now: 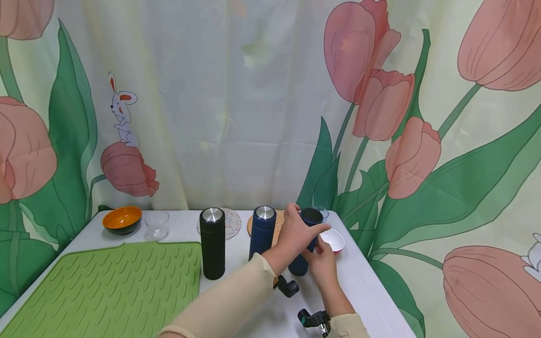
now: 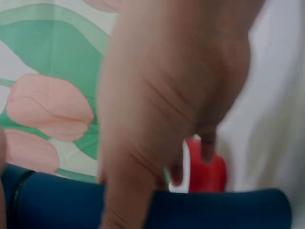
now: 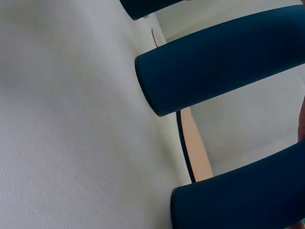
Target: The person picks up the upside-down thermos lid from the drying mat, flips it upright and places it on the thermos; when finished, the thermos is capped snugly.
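A dark blue thermos (image 1: 299, 265) stands upright on the right, its top (image 1: 311, 215) dark instead of silver. My left hand (image 1: 293, 234) holds its upper end from the left, thumb across the front. Lower down, my right hand (image 1: 324, 264) grips the body; in the left wrist view this hand (image 2: 162, 95) has one digit over the near side and other fingertips behind. The same thermos (image 3: 233, 202) is lowest in the right wrist view. To its left stand another blue thermos (image 1: 261, 234) and a black thermos (image 1: 212, 249), both with silver-topped lids.
A ribbed green mat (image 1: 114, 291) covers the table's left part. Behind it are an orange bowl (image 1: 121, 218) and a clear glass (image 1: 157, 225). A patterned round coaster (image 1: 232, 223) and a wooden board (image 1: 279, 220) lie at the back. A white-and-red bowl (image 1: 334, 240) sits beyond my right hand.
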The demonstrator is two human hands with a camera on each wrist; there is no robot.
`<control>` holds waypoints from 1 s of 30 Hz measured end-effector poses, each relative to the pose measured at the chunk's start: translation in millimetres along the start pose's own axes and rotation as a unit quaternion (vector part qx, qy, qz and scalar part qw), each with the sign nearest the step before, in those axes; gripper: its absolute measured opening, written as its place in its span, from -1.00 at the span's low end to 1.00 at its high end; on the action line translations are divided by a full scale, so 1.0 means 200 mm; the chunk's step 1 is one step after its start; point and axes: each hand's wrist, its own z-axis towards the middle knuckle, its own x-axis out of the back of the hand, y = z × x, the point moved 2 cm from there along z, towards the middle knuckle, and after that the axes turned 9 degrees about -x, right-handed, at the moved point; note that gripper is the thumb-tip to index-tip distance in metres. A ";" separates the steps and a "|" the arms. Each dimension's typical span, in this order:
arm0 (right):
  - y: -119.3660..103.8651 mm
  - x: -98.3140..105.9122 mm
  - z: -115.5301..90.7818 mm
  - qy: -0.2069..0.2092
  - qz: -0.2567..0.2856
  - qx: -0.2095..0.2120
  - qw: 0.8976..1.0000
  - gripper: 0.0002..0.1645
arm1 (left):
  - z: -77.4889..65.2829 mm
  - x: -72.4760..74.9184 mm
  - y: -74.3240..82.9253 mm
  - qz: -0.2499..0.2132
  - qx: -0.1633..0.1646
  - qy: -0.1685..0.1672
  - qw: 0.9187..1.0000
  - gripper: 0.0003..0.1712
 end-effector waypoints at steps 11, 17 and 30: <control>0.01 0.02 0.01 0.000 -0.015 -0.018 1.000 -0.02 | 0.00 0.03 -0.02 -0.035 -0.039 -0.029 0.998 -0.26; 0.02 0.02 0.01 -0.007 -0.012 -0.027 1.000 0.01 | -0.01 0.02 -0.03 -0.028 -0.025 -0.022 0.999 -0.11; 0.00 0.01 0.00 -0.016 -0.008 -0.022 1.000 -0.02 | -0.01 0.04 -0.01 0.020 -0.028 -0.004 0.999 -0.21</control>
